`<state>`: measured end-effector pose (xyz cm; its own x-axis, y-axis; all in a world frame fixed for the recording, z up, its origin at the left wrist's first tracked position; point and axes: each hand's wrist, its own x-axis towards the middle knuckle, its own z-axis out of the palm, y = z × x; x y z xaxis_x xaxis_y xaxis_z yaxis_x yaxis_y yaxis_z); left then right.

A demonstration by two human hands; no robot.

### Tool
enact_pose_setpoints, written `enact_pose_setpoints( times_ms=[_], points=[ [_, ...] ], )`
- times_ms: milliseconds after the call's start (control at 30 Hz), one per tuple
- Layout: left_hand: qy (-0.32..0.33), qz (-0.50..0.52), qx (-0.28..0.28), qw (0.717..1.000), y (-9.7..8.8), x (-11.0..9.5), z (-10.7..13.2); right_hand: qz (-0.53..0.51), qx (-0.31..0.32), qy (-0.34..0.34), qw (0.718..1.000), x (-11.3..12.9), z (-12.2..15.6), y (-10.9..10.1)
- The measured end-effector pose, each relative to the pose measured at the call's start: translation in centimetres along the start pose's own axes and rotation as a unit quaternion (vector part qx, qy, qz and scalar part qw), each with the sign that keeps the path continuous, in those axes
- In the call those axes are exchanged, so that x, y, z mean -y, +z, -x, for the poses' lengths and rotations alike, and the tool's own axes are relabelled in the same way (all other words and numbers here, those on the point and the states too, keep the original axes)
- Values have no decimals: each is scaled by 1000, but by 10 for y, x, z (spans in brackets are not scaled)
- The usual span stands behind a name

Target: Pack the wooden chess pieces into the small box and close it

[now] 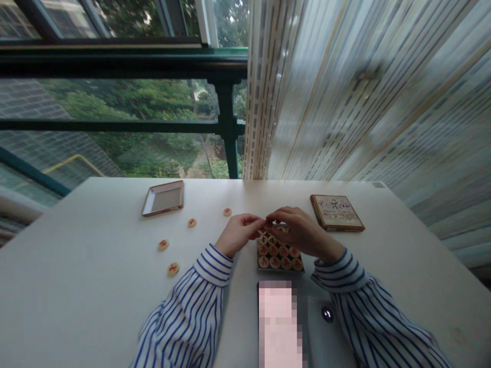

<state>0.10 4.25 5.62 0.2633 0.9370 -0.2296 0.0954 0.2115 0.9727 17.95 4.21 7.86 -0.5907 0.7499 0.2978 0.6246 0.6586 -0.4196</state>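
Observation:
My left hand (240, 234) and my right hand (301, 231) meet fingertip to fingertip over the far left corner of a tray (282, 272). Both have their fingers pinched; whatever sits between them is too small or hidden to make out. Rows of round Chinese chess pieces (272, 250) fill the visible part of the tray, red characters in the near rows and black ones farther back. My right hand covers the tray's far right portion. One loose piece with a red mark (227, 211) lies just beyond my left hand.
More loose pieces (173, 268) are scattered to the left. An open box part (164, 198) lies at the back left, and a printed box lid (337, 212) at the back right. A phone (280, 327) with a blurred screen lies nearest me. Curtains (307, 102) hang behind the white table (95, 286).

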Motion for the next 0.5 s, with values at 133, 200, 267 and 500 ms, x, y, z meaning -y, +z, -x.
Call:
enact_pose_setpoints(
  times_ms=[133, 200, 267, 500],
  points=[
    [18, -34, -9, 999, -2, 1, 0, 8, 8, 2, 1000, -4, 2, -1],
    [29, -43, -28, 998, -3, 1, -1, 14, 14, 3, 1000, -5, 2, -2],
    [35, -54, -51, 997, -4, 1, -2, 22, 28, 5, 999, -7, 3, -2],
    [65, -100, -90, 989, -10, 11, -7, 68, 67, 15, 995, -8, 4, -1]
  ],
)
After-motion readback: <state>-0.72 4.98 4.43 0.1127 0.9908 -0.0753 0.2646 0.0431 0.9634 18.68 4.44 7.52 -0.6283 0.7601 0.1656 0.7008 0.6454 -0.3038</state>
